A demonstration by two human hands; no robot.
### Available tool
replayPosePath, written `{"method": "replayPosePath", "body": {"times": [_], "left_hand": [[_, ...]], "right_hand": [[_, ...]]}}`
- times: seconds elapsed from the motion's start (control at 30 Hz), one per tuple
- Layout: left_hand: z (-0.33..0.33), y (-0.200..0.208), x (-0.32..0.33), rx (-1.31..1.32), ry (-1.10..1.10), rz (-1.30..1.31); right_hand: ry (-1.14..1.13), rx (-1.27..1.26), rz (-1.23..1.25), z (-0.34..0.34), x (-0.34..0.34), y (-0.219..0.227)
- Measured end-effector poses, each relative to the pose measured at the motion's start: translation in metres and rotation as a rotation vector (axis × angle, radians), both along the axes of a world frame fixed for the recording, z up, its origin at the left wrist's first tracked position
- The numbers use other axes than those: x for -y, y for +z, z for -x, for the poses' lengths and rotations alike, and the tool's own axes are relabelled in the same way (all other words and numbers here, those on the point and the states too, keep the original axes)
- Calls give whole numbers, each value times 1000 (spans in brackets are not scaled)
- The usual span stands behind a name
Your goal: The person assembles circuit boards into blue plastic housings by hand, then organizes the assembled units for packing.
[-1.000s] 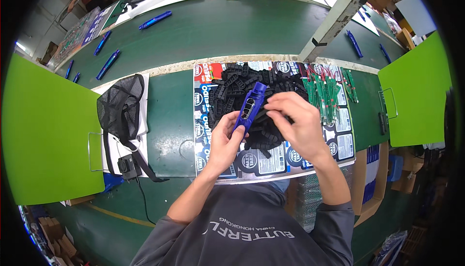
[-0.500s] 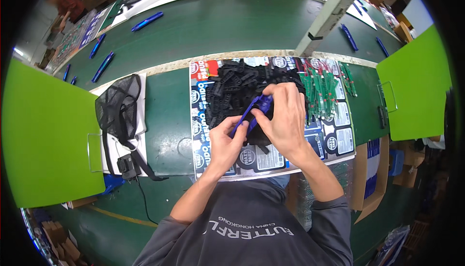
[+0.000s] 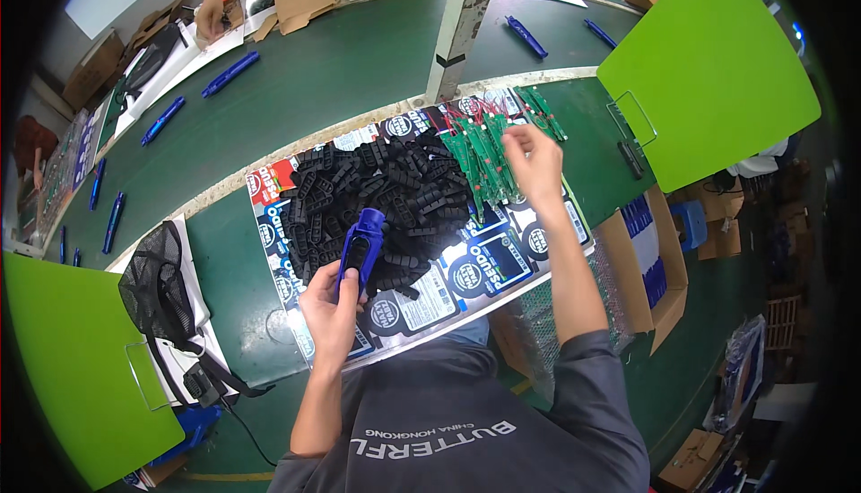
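My left hand (image 3: 328, 315) grips the lower end of a blue plastic shell (image 3: 369, 224). A black insert (image 3: 358, 252) sits in the shell's open face, and my thumb presses near it. Behind it spreads a heap of small black plastic parts (image 3: 327, 201). My right hand (image 3: 536, 168) is over the right edge of a bunch of thin green circuit boards (image 3: 482, 163) with red wires. Its thumb and fingertips are pinched together; whatever is between them cannot be made out. Under everything lies a printed sheet (image 3: 421, 312).
Blue shells (image 3: 230, 74) lie spaced along the green belt (image 3: 332, 62) beyond my bench. A metal post (image 3: 462, 31) rises at the bench's far edge. Green panels (image 3: 708, 71) flank me. A mesh bag (image 3: 160, 282) lies left; an open carton (image 3: 665, 287) stands right. A co-worker's hand (image 3: 213, 8) shows at far left.
My right hand has let go of the blue shell and moved right to the circuit boards. My left hand keeps the shell, now turned more upright. The whole view has swung to the right.
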State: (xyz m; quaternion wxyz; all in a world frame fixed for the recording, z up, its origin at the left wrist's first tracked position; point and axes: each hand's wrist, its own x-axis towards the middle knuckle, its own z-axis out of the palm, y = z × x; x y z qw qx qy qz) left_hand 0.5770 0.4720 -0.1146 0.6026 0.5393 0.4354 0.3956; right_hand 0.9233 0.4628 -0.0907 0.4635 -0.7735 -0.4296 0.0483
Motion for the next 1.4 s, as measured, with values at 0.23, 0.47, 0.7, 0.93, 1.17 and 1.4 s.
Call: {"method": "replayPosePath", "body": {"times": [0.23, 0.47, 0.7, 0.93, 1.17, 1.4], "left_hand": [[-4, 1, 2, -2, 26, 27], [-3, 0, 3, -29, 7, 37], [-4, 0, 5, -25, 5, 23], [-7, 0, 3, 5, 4, 48], [-1, -1, 2, 5, 17, 75], [-10, 6, -2, 96, -51, 103]], "right_hand": [[-91, 120, 319, -46, -26, -24], [-128, 18, 334, -57, -28, -32], [-65, -104, 305, -49, -27, -24], [-100, -39, 185, -64, -18, -33], [60, -202, -131, -35, 5, 27], [383, -567, -238, 47, 19, 75]]}}
